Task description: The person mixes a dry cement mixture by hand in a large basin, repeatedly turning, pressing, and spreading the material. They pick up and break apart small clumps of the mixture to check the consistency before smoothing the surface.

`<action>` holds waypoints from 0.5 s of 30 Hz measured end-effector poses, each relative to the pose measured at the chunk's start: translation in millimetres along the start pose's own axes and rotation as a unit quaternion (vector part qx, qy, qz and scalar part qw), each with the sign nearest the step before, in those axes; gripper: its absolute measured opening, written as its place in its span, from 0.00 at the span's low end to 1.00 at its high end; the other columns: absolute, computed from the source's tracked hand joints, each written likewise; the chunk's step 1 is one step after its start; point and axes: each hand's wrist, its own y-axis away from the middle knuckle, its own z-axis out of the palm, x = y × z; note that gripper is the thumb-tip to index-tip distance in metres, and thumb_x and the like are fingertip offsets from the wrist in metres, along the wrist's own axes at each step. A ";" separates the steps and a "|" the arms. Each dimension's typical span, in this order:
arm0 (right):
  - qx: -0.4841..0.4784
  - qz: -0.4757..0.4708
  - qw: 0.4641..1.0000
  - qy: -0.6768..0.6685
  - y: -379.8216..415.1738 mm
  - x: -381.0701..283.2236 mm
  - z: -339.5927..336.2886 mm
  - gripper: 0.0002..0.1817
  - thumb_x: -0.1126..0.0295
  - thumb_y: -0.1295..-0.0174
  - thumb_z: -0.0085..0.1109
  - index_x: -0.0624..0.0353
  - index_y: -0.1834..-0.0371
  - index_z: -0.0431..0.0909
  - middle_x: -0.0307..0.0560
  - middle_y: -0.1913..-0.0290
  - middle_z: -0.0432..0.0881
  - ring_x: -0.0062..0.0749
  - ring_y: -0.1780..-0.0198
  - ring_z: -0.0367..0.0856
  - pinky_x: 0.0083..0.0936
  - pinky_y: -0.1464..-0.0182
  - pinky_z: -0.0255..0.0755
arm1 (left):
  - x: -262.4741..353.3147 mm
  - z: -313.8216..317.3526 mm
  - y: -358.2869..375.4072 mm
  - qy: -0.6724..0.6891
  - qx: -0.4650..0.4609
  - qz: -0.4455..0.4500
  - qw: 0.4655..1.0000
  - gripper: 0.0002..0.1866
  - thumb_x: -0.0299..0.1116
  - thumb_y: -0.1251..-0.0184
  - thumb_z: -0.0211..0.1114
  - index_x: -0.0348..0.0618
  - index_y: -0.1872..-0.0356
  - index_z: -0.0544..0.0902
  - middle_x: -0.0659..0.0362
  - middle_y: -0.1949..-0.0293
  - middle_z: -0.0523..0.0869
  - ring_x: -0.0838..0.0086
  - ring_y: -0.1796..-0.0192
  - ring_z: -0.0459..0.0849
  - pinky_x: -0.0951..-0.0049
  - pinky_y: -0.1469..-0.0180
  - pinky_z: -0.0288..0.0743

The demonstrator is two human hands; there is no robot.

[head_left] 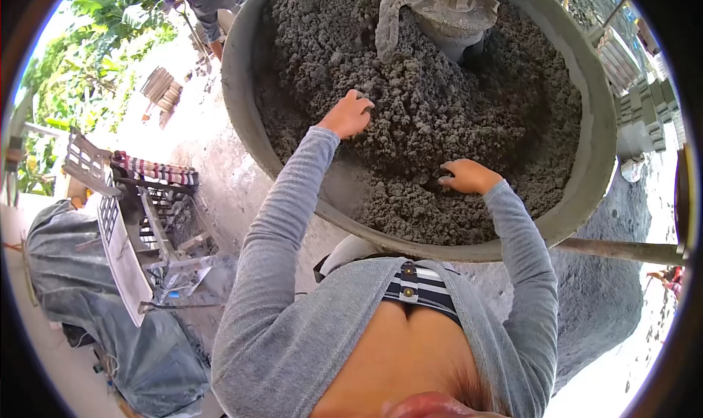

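Note:
A wide round metal mixing pan (599, 132) stands in front of me, holding a heap of dark grey, crumbly mix (432, 118) that looks like damp mortar or concrete. Over the near left part of the heap is my left hand (348, 116), its fingers loosely bent and apart, with nothing seen in them. My right hand (472, 177) is lower and to the right, thumb and fingers apart, the fingertips at the surface of the mix. A crusted metal hub with an arm (450, 15) rises from the pan's far side.
Left of the pan are a worn chair (121, 249) with a striped cloth (157, 170) and a grey tarp (110, 301). Another person (209, 4) stands at the upper left. Stacked blocks (644, 114) and a wooden pole (622, 250) are on the right.

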 end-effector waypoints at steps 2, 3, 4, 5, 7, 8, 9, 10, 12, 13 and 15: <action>-0.010 0.000 1.000 -0.009 -2.7 -0.6 1.3 0.32 0.50 0.35 0.55 0.61 0.35 0.69 0.61 0.39 0.74 0.54 0.37 0.71 0.43 0.36 0.66 | 1.2 -2.1 1.7 0.003 0.013 0.018 1.000 0.19 0.32 0.30 0.50 0.43 0.42 0.77 0.48 0.40 0.68 0.56 0.46 0.77 0.61 0.41 0.71; -0.017 0.002 1.000 -0.009 -2.6 -2.2 1.7 0.32 0.50 0.35 0.55 0.61 0.35 0.69 0.61 0.39 0.74 0.54 0.37 0.71 0.43 0.36 0.66 | -1.8 0.6 1.1 -0.002 0.044 0.038 0.998 0.18 0.32 0.31 0.50 0.43 0.42 0.78 0.49 0.42 0.70 0.57 0.46 0.76 0.62 0.43 0.71; -0.024 0.005 1.000 -0.009 -2.9 -4.4 1.8 0.32 0.49 0.35 0.55 0.61 0.34 0.69 0.61 0.38 0.74 0.54 0.37 0.71 0.43 0.36 0.66 | -3.9 1.3 1.7 -0.002 0.042 0.036 0.998 0.18 0.32 0.31 0.50 0.43 0.42 0.78 0.49 0.42 0.70 0.57 0.46 0.76 0.62 0.43 0.71; -0.026 0.004 1.000 -0.010 -2.4 -9.5 -0.3 0.32 0.49 0.35 0.55 0.61 0.34 0.69 0.61 0.38 0.74 0.54 0.37 0.71 0.43 0.36 0.66 | -1.0 -5.0 5.0 0.001 0.050 0.045 0.998 0.18 0.32 0.31 0.50 0.43 0.43 0.78 0.50 0.43 0.70 0.58 0.48 0.77 0.62 0.44 0.72; -0.038 0.009 0.999 -0.010 -0.1 -14.1 -0.9 0.32 0.49 0.34 0.54 0.61 0.34 0.69 0.61 0.38 0.74 0.54 0.36 0.71 0.43 0.36 0.66 | 8.4 -13.3 10.7 0.007 0.071 0.056 0.996 0.17 0.32 0.31 0.51 0.42 0.44 0.78 0.51 0.46 0.71 0.60 0.50 0.77 0.62 0.46 0.72; -0.038 0.010 0.999 -0.010 -1.2 -13.8 0.5 0.32 0.49 0.34 0.54 0.61 0.34 0.69 0.61 0.38 0.74 0.54 0.36 0.71 0.43 0.36 0.66 | 7.6 -14.3 11.2 0.007 0.070 0.056 0.996 0.17 0.32 0.31 0.51 0.42 0.44 0.78 0.51 0.46 0.71 0.60 0.50 0.77 0.62 0.46 0.72; -0.042 0.007 0.999 -0.015 -3.6 -11.3 3.8 0.32 0.49 0.34 0.54 0.60 0.34 0.69 0.60 0.38 0.74 0.54 0.36 0.71 0.43 0.36 0.66 | 6.6 -14.4 11.1 0.010 0.102 0.077 0.992 0.17 0.32 0.31 0.52 0.41 0.45 0.79 0.51 0.46 0.72 0.60 0.51 0.77 0.62 0.46 0.72; -0.046 0.005 0.999 -0.019 -5.3 -10.0 6.2 0.32 0.48 0.34 0.54 0.60 0.34 0.69 0.60 0.38 0.74 0.54 0.36 0.71 0.43 0.36 0.66 | 5.8 -14.5 11.4 0.013 0.135 0.098 0.986 0.17 0.31 0.31 0.52 0.41 0.45 0.79 0.51 0.47 0.72 0.60 0.51 0.77 0.62 0.47 0.72; -0.048 0.007 0.999 -0.024 -6.0 -12.6 6.6 0.32 0.48 0.34 0.54 0.60 0.35 0.69 0.60 0.38 0.74 0.54 0.37 0.71 0.42 0.36 0.66 | 7.4 -21.9 15.3 0.024 0.143 0.094 0.985 0.16 0.30 0.32 0.53 0.39 0.47 0.80 0.51 0.44 0.72 0.59 0.48 0.77 0.62 0.45 0.72; -0.051 0.007 0.998 -0.030 -5.8 -13.6 6.2 0.32 0.48 0.34 0.54 0.60 0.35 0.70 0.60 0.38 0.75 0.54 0.37 0.71 0.42 0.36 0.66 | 5.1 -23.0 14.7 0.019 0.185 0.105 0.977 0.16 0.29 0.33 0.54 0.40 0.47 0.80 0.51 0.41 0.71 0.59 0.46 0.77 0.62 0.44 0.72; -0.039 0.005 0.999 -0.032 -1.4 -20.7 2.4 0.31 0.50 0.35 0.55 0.61 0.35 0.70 0.60 0.39 0.75 0.54 0.37 0.72 0.42 0.36 0.66 | 3.3 -29.1 16.3 0.052 0.236 0.084 0.967 0.16 0.29 0.35 0.56 0.43 0.47 0.80 0.50 0.34 0.67 0.55 0.38 0.73 0.59 0.39 0.70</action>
